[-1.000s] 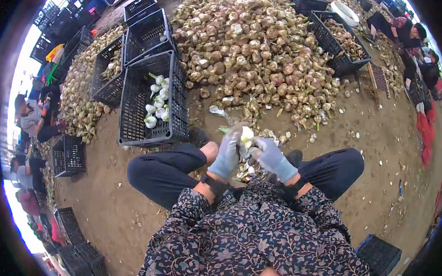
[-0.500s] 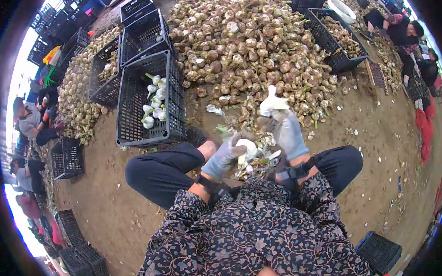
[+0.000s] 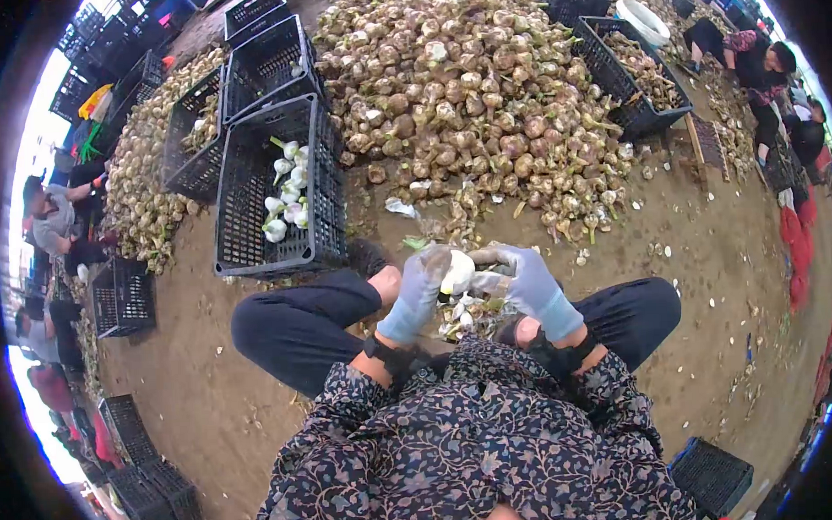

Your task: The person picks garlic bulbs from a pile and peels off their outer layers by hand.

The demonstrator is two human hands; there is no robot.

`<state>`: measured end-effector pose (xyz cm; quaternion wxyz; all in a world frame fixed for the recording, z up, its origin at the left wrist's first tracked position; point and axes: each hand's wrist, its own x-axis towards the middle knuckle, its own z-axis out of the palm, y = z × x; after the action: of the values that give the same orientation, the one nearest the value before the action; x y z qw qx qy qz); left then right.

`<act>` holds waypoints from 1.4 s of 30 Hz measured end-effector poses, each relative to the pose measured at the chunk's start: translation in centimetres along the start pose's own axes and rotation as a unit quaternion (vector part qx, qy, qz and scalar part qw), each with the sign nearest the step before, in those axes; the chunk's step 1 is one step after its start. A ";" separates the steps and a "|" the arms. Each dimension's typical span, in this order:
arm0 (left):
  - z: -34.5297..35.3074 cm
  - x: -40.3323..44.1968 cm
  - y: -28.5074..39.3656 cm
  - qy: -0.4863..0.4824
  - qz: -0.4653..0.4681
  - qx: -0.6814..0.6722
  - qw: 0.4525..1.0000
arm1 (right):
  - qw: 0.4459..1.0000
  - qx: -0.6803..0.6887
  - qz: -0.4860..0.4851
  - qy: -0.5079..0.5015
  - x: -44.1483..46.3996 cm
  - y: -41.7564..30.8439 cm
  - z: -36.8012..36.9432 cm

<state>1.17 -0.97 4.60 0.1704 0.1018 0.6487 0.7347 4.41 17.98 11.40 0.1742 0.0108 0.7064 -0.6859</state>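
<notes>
Both hands wear grey gloves and meet above the ground between my knees. My left hand (image 3: 417, 292) is wrapped round a white garlic bulb (image 3: 458, 272). From the right, my right hand (image 3: 530, 283) reaches the same bulb with its fingers bent and pressed together at its side; whether it pinches a bit of skin is hidden. Below the hands lie peeled white skins (image 3: 473, 315). A black crate (image 3: 274, 267) at the left front holds several clean white bulbs (image 3: 290, 191). Ahead rises a big heap of unpeeled garlic (image 3: 474, 93).
More black crates stand behind the near one (image 3: 267, 68), at the upper right (image 3: 649, 114) and at the lower right (image 3: 712, 479). A white basin (image 3: 643, 21) rests on the right crate. Seated people are at the far left (image 3: 57, 213) and upper right (image 3: 767, 69).
Half a second ago my right hand was further forward and apart, with white skin at its fingers. Now that skin is gone from it and the hand is back at the bulb.
</notes>
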 end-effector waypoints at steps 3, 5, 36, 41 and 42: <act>0.3 -0.1 0.3 0.007 -0.032 -0.028 0.999 | 0.999 -0.030 -0.005 0.017 0.1 -0.3 0.0; 0.0 -0.1 0.6 -0.018 -0.020 -0.018 0.999 | 0.998 0.018 0.049 -0.026 0.5 -0.4 -0.9; 2.3 -0.7 -0.1 0.051 -0.020 0.333 0.941 | 0.859 -0.499 -0.069 0.089 -0.2 3.5 1.0; 1.9 0.5 -2.0 0.066 -0.044 0.219 0.972 | 0.938 -0.321 -0.098 0.090 0.4 3.3 -0.2; 1.8 1.0 -2.2 0.076 -0.036 0.216 0.973 | 0.975 -0.153 -0.121 0.106 0.5 3.6 -0.5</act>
<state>1.19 1.24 2.60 0.1212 0.0566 0.8066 0.5758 4.72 18.54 7.75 0.0139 -0.0292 0.8132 -0.5810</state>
